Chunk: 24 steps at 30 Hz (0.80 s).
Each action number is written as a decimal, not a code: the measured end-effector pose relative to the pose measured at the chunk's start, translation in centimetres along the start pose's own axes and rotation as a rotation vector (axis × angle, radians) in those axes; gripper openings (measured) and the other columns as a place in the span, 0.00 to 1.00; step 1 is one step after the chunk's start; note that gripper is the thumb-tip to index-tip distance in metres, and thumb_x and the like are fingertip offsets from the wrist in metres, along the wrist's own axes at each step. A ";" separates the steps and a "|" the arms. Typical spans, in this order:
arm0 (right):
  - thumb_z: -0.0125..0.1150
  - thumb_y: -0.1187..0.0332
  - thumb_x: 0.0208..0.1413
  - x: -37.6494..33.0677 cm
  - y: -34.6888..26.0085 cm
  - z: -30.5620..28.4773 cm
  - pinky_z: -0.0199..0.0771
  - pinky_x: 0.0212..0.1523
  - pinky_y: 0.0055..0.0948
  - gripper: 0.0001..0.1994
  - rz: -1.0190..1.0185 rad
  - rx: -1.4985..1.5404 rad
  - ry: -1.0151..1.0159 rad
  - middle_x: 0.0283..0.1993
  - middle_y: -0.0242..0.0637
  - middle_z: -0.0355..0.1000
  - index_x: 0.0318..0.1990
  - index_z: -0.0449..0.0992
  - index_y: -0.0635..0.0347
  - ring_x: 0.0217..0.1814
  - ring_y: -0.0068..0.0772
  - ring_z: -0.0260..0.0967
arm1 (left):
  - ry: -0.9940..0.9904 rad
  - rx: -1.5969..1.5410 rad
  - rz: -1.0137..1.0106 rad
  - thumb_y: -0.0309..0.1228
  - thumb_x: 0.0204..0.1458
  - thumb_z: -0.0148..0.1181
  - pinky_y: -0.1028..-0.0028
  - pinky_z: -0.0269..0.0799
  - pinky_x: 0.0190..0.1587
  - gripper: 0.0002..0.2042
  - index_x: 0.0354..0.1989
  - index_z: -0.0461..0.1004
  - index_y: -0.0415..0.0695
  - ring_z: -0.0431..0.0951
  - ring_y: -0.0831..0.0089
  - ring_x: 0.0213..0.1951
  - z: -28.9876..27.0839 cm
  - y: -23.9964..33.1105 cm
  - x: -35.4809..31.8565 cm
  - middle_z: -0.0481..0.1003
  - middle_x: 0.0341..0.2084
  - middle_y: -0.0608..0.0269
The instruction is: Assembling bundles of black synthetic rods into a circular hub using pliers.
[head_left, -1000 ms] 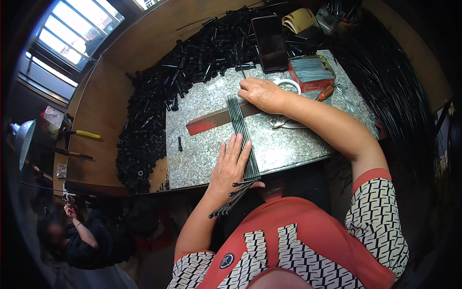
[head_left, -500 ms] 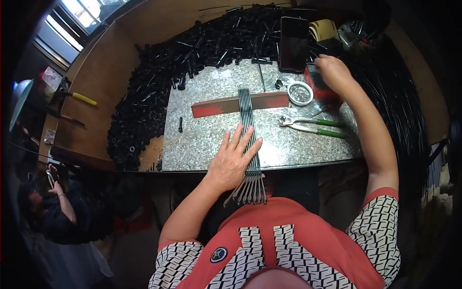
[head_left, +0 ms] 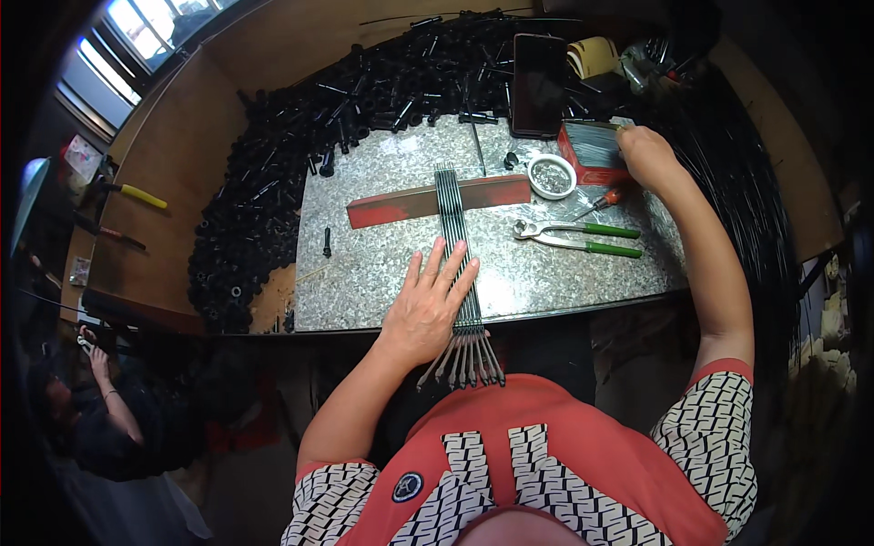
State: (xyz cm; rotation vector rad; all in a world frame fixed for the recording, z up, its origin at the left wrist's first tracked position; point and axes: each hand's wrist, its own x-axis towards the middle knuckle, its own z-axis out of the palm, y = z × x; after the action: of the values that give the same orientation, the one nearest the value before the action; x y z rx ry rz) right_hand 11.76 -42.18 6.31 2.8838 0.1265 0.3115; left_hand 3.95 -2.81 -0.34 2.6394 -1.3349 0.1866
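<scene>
We see black tubes (head_left: 300, 136) heaped at the left. A red bar (head_left: 391, 207) lies on the stone board (head_left: 382, 296). Our left hand (head_left: 423, 314) is spread flat on thin metal rods (head_left: 454, 232) laid across the bar. Next come a white dish (head_left: 552, 195), green-handled pincers (head_left: 599, 229) and a red box (head_left: 596, 176). Our right hand (head_left: 648, 156) curls at the box; we cannot tell if it pinches anything.

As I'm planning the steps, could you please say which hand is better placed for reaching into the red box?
Probably the right hand: it is at the red box, while the left hand lies over the rods.
</scene>
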 end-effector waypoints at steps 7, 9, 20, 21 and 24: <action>0.48 0.81 0.46 1.2 -4.0 -2.5 0.71 0.44 0.41 0.11 -0.055 0.211 0.153 0.40 0.50 0.69 0.38 0.69 0.66 0.45 0.51 0.70 | 0.003 -0.001 0.003 0.24 0.46 0.51 0.48 0.49 0.63 0.31 0.64 0.56 0.41 0.51 0.45 0.65 0.0 0.0 0.0 0.54 0.64 0.46; 0.48 0.82 0.45 1.9 -7.4 -2.5 0.70 0.45 0.40 0.12 -0.062 0.489 0.167 0.41 0.46 0.70 0.39 0.70 0.65 0.46 0.50 0.69 | 0.007 0.018 0.000 0.23 0.46 0.50 0.48 0.50 0.63 0.31 0.64 0.56 0.41 0.52 0.45 0.65 -0.2 0.0 -0.2 0.54 0.64 0.46; 0.52 0.72 0.52 3.8 -15.2 1.9 0.71 0.43 0.37 0.13 -0.462 0.388 0.273 0.36 0.42 0.68 0.45 0.74 0.60 0.42 0.42 0.69 | 0.063 -0.009 -0.001 0.23 0.48 0.50 0.48 0.51 0.63 0.29 0.62 0.58 0.41 0.53 0.44 0.65 0.3 0.1 0.0 0.55 0.63 0.46; 0.52 0.71 0.52 3.8 -15.3 2.0 0.71 0.42 0.38 0.13 -0.456 0.367 0.273 0.35 0.42 0.68 0.45 0.74 0.60 0.42 0.43 0.69 | 0.066 -0.016 -0.002 0.23 0.48 0.50 0.49 0.51 0.63 0.28 0.62 0.58 0.41 0.53 0.44 0.65 0.3 0.1 -0.1 0.55 0.63 0.46; 0.52 0.70 0.52 4.0 -15.3 1.8 0.71 0.41 0.38 0.13 -0.433 0.362 0.246 0.35 0.43 0.68 0.45 0.75 0.59 0.42 0.43 0.69 | 0.048 0.041 0.011 0.25 0.49 0.51 0.49 0.51 0.63 0.28 0.62 0.58 0.40 0.53 0.44 0.65 0.2 -0.1 -0.1 0.55 0.63 0.46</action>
State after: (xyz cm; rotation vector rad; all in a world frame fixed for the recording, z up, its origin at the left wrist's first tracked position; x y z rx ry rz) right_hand 15.09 -27.36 1.67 3.0373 0.9211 0.6075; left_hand 3.96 -2.77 -0.59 2.6443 -1.3444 0.2798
